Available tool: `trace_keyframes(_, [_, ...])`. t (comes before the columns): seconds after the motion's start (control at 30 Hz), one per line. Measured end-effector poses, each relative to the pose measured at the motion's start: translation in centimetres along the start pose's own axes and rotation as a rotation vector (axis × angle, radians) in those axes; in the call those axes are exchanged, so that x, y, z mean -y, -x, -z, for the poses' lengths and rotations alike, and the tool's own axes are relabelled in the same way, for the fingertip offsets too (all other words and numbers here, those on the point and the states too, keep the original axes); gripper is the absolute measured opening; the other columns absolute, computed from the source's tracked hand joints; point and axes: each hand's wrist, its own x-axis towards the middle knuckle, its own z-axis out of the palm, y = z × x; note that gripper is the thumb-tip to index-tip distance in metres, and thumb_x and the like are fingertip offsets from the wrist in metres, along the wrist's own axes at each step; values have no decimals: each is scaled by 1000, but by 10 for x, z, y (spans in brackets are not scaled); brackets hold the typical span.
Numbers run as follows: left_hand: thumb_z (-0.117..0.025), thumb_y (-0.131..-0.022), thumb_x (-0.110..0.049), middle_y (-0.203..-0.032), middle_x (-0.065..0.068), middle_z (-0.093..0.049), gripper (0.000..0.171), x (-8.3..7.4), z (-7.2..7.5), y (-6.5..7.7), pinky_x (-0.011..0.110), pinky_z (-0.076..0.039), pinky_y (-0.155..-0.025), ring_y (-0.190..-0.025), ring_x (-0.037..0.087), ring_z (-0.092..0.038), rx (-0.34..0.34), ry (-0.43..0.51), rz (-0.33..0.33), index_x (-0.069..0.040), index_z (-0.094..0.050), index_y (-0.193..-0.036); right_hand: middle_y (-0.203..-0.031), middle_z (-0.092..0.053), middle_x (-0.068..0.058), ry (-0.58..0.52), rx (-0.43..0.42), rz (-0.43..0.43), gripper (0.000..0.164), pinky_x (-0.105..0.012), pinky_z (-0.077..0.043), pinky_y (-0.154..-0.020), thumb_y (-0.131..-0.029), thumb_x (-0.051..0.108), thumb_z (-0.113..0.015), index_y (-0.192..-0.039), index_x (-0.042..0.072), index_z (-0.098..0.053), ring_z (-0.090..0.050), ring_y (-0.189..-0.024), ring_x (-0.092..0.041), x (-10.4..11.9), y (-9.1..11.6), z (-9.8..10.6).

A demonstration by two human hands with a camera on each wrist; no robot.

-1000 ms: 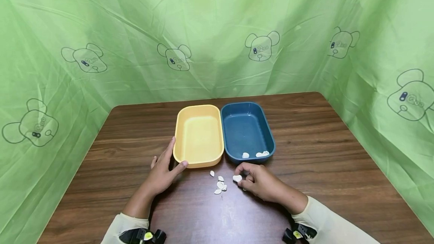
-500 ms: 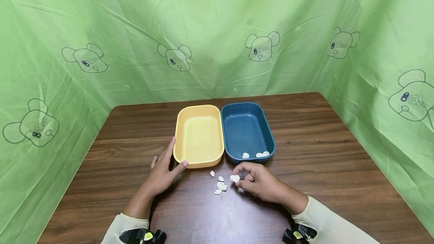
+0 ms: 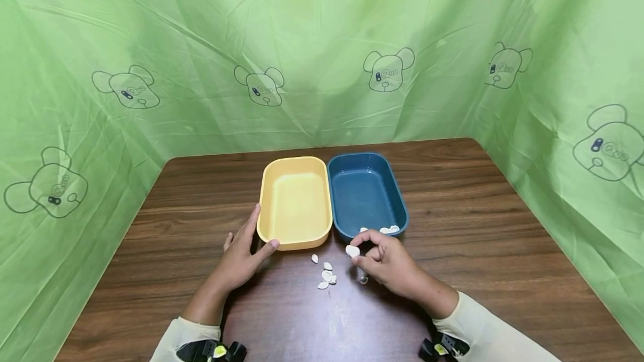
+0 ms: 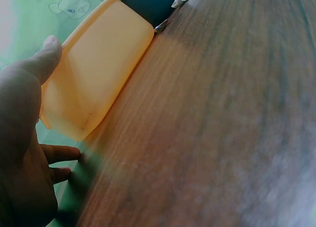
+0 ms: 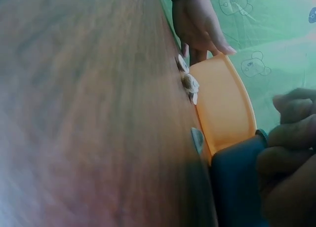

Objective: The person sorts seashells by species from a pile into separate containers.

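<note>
My right hand (image 3: pixel 387 258) pinches a small white, rounded flat piece (image 3: pixel 353 251), like a seed or shell, between thumb and forefinger. It hovers just in front of the near edge of the blue tray (image 3: pixel 366 189). Inside that tray, white pieces (image 3: pixel 389 229) lie along the near end, partly behind the hand. With thumb and fingers fairly straight, my left hand (image 3: pixel 245 253) touches the near left corner of the yellow tray (image 3: pixel 297 239). The thumb (image 4: pixel 48 49) lies at its rim in the left wrist view. The right wrist view hides the right fingertips and what they hold.
Several white oval pieces (image 3: pixel 327 276) lie loosely grouped on the wooden table (image 3: pixel 483 228), in front of the trays. Another piece (image 3: pixel 363 280) lies beneath my right hand. Both trays stand side by side. A green curtain (image 3: pixel 322 32) hangs behind the table and at its sides.
My right hand has lifted and moved toward the blue tray with the pinched white piece, uncovering another piece below it. The left hand stays at the yellow tray.
</note>
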Motion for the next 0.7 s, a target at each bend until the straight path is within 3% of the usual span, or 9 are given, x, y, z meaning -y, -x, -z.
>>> trace_keyframes(0.1, [-66, -107, -55, -185, 7, -16, 98, 1, -1, 0, 86, 4, -121, -170, 44, -19, 3, 2, 3, -36, 0, -177, -50, -52, -7, -8, -103, 7, 23, -16, -30, -37, -101, 1, -73, -122, -2, -62, -39, -41, 4, 2, -1, 2])
trace_keyframes(0.27, [-66, -107, -54, -185, 8, -16, 99, 1, -1, 1, 86, 4, -121, -170, 44, -19, 4, 9, 4, -35, 0, -177, -50, -44, 10, -46, -252, -6, 23, -18, -28, -34, -101, -1, -72, -122, -1, -61, -35, -38, 2, 6, -2, 7])
trace_keyframes(0.7, [-66, -107, -55, -185, 8, -16, 98, 1, 0, -1, 87, 3, -121, -169, 45, -20, 1, -3, -1, -35, 0, -177, -49, -47, 7, -111, -457, -52, 27, -23, -31, -30, -105, 4, -69, -130, 3, -58, -37, -33, -3, 4, -6, 13])
